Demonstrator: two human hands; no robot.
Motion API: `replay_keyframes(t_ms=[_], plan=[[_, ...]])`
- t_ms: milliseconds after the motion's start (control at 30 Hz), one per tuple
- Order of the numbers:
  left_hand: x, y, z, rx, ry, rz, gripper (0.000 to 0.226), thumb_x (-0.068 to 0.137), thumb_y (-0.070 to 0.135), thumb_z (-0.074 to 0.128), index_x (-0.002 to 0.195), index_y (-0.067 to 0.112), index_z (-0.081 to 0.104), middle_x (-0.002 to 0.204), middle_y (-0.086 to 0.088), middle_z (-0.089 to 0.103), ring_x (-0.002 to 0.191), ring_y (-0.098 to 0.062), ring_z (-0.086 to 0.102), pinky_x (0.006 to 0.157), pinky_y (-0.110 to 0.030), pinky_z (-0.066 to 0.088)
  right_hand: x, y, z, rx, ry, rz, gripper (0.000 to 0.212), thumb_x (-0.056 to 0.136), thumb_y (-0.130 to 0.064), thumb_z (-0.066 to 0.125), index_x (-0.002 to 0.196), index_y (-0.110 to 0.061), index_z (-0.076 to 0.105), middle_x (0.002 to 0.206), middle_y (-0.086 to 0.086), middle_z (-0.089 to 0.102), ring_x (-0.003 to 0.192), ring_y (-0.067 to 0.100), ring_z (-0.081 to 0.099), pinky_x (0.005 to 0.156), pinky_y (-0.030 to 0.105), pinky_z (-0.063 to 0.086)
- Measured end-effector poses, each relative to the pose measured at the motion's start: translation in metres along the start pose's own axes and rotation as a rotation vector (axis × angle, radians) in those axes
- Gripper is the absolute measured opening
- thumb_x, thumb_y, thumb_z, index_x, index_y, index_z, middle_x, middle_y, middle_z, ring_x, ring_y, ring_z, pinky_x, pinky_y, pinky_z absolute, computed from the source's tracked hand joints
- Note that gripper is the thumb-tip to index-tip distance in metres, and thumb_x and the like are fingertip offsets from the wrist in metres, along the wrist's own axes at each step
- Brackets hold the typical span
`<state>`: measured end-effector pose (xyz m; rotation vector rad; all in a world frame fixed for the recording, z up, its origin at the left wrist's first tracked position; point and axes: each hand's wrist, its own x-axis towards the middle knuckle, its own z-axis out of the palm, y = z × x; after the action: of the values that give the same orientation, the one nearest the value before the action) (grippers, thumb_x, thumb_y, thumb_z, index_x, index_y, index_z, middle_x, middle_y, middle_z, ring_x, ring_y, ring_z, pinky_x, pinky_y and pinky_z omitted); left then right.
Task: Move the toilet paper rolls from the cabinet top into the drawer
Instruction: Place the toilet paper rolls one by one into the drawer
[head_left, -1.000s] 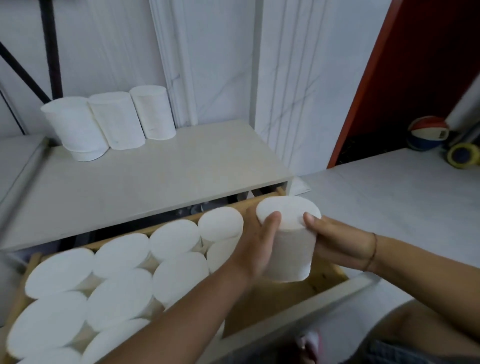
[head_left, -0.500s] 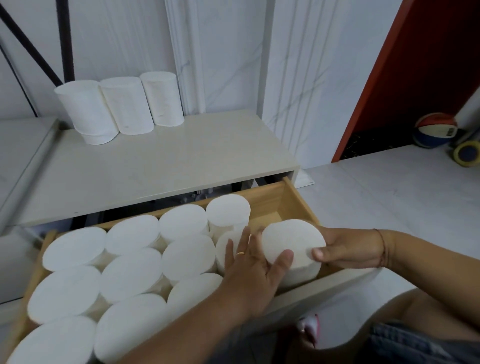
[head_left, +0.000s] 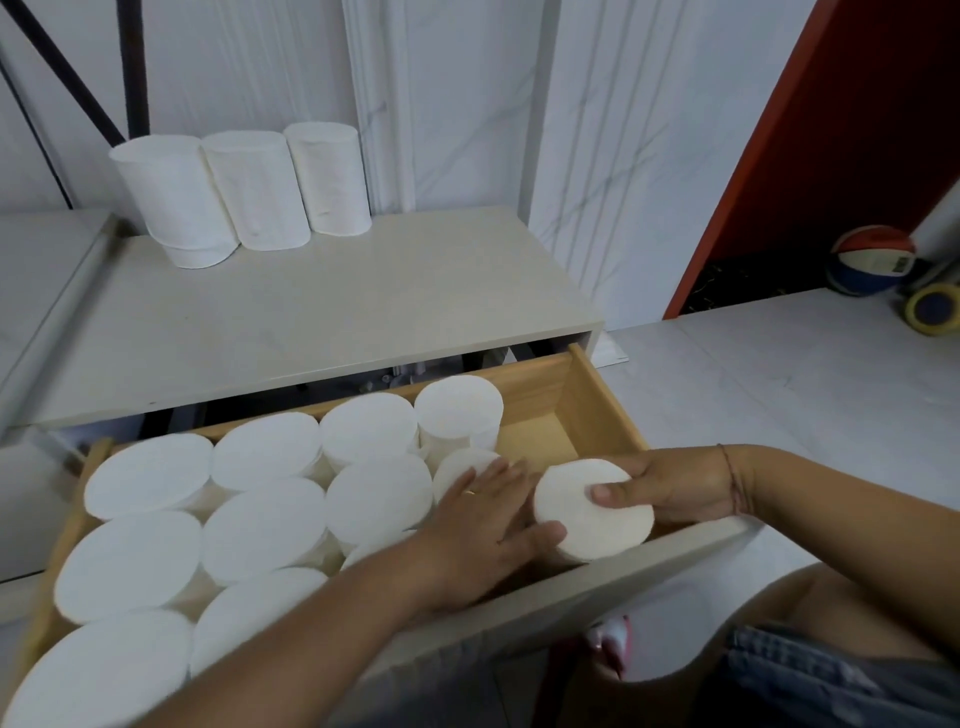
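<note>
A white toilet paper roll (head_left: 587, 525) stands upright in the front right corner of the open wooden drawer (head_left: 597, 410). My right hand (head_left: 670, 486) grips its right side, thumb on its top. My left hand (head_left: 488, 530) lies flat against its left side, fingers spread over a neighbouring roll. Several more rolls (head_left: 265, 525) fill the drawer's left and middle. Three rolls (head_left: 249, 187) stand at the back left of the cabinet top (head_left: 337, 312), the leftmost stacked on another.
The drawer's front panel (head_left: 571, 587) juts out toward my legs. A bare gap of drawer floor (head_left: 540, 441) lies behind the held roll. A ball (head_left: 870, 260) and a yellow wheel (head_left: 930, 309) sit on the raised floor at right, by a red door frame (head_left: 753, 171).
The roll has gone down from above the drawer's front right corner into the drawer. My left hand has opened from gripping it to resting flat beside it.
</note>
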<state>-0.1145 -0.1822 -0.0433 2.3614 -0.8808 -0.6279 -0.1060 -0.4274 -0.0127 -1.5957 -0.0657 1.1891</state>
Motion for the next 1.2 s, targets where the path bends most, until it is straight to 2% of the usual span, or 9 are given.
replay_keyframes(t_ms=[200, 300, 367, 533, 633, 733, 833, 1000, 1200], plan=[[0.004, -0.048, -0.029, 0.163, 0.067, 0.042, 0.072, 0.087, 0.059, 0.046, 0.147, 0.038, 0.012, 0.156, 0.019, 0.003, 0.127, 0.016, -0.009, 0.099, -0.008, -0.019, 0.014, 0.011, -0.005, -0.124, 0.068, 0.139, 0.034, 0.092, -0.027, 0.057, 0.126, -0.028, 0.052, 0.125, -0.002, 0.063, 0.117, 0.015, 0.059, 0.093, 0.025, 0.051], [0.006, -0.054, -0.026, 0.242, 0.119, 0.053, 0.082, 0.079, 0.061, 0.058, 0.146, 0.039, 0.017, 0.156, 0.019, 0.01, 0.139, 0.0, 0.004, 0.113, -0.024, -0.002, 0.016, 0.011, -0.006, -0.106, 0.06, 0.154, 0.036, 0.091, -0.027, 0.058, 0.126, -0.03, 0.051, 0.123, -0.004, 0.063, 0.115, 0.013, 0.059, 0.091, 0.024, 0.052], [0.007, -0.054, -0.023, 0.284, 0.197, 0.047, 0.084, 0.074, 0.065, 0.059, 0.144, 0.039, 0.022, 0.154, 0.017, 0.02, 0.138, -0.008, 0.015, 0.112, -0.032, 0.008, 0.018, 0.011, -0.008, -0.108, 0.059, 0.166, 0.034, 0.091, -0.026, 0.058, 0.124, -0.032, 0.052, 0.125, -0.003, 0.062, 0.118, 0.016, 0.058, 0.095, 0.027, 0.05], [0.01, -0.048, -0.014, 0.464, 0.384, 0.021, 0.08, 0.077, 0.074, 0.043, 0.142, 0.03, 0.029, 0.146, 0.007, 0.036, 0.131, -0.017, 0.027, 0.109, -0.036, 0.016, 0.015, 0.007, -0.017, -0.074, 0.043, 0.188, 0.046, 0.091, -0.021, 0.058, 0.135, -0.025, 0.046, 0.132, 0.003, 0.057, 0.123, 0.022, 0.055, 0.102, 0.036, 0.048], [0.016, -0.043, -0.012, 0.561, 0.452, -0.026, 0.078, 0.079, 0.075, 0.035, 0.139, 0.025, 0.032, 0.151, 0.0, 0.027, 0.137, -0.022, 0.018, 0.113, -0.04, 0.009, 0.014, 0.006, -0.018, -0.042, 0.059, 0.189, 0.045, 0.092, -0.018, 0.057, 0.136, -0.023, 0.047, 0.132, 0.005, 0.057, 0.122, 0.022, 0.056, 0.101, 0.036, 0.049], [0.023, -0.044, -0.013, 0.566, 0.389, -0.09, 0.088, 0.076, 0.08, 0.022, 0.147, 0.028, 0.014, 0.159, 0.0, 0.0, 0.145, -0.023, -0.006, 0.116, -0.046, -0.008, 0.016, 0.009, -0.012, 0.026, 0.1, 0.164, 0.047, 0.087, -0.018, 0.061, 0.132, -0.02, 0.052, 0.133, 0.007, 0.059, 0.123, 0.026, 0.056, 0.106, 0.042, 0.044], [0.025, -0.049, -0.011, 0.509, 0.308, -0.146, 0.096, 0.068, 0.082, 0.009, 0.147, 0.031, -0.008, 0.158, 0.004, -0.013, 0.144, -0.019, -0.016, 0.115, -0.048, -0.009, 0.021, 0.009, -0.003, 0.006, 0.154, 0.19, 0.051, 0.077, -0.025, 0.069, 0.126, -0.024, 0.057, 0.128, 0.004, 0.063, 0.118, 0.023, 0.06, 0.102, 0.039, 0.049], [0.02, -0.066, -0.022, 0.517, 0.236, -0.087, 0.083, 0.077, 0.074, 0.004, 0.147, 0.031, -0.012, 0.157, 0.007, -0.015, 0.142, -0.012, -0.019, 0.116, -0.044, -0.01, 0.023, 0.004, 0.004, -0.007, 0.211, 0.282, 0.05, 0.073, -0.03, 0.072, 0.118, -0.012, 0.062, 0.129, 0.017, 0.062, 0.121, 0.031, 0.058, 0.106, 0.043, 0.044], [0.024, -0.068, -0.023, 0.542, 0.26, -0.103, 0.079, 0.078, 0.07, 0.002, 0.146, 0.031, -0.013, 0.157, 0.007, -0.015, 0.143, -0.014, -0.018, 0.115, -0.045, -0.011, 0.032, 0.001, 0.008, -0.018, 0.224, 0.296, 0.055, 0.074, -0.026, 0.074, 0.125, -0.008, 0.06, 0.128, 0.017, 0.063, 0.119, 0.031, 0.059, 0.107, 0.047, 0.043]])
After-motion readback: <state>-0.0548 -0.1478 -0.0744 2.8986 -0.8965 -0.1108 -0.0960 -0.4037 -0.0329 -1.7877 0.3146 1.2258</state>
